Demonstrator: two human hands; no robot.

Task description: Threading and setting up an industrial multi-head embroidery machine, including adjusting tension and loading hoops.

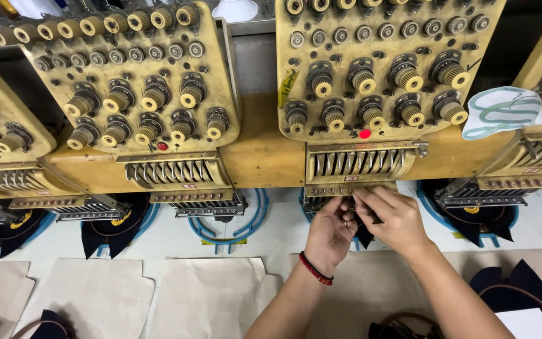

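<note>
Both hands meet under the embroidery head (371,94). The left hand (330,232) and right hand (396,220) have a narrow grip, fingertips pinched at the needle bar (346,188); what they hold, I cannot tell.

Both hands, the left hand (329,233) and right hand (394,220), crowd the narrow gap under the right embroidery head (371,75), whose needle case (359,164) overhangs from the far side. Nearer, the desk (177,238) lies open between the blue hoops (230,220) and the beige fabric pieces (208,295).
</note>
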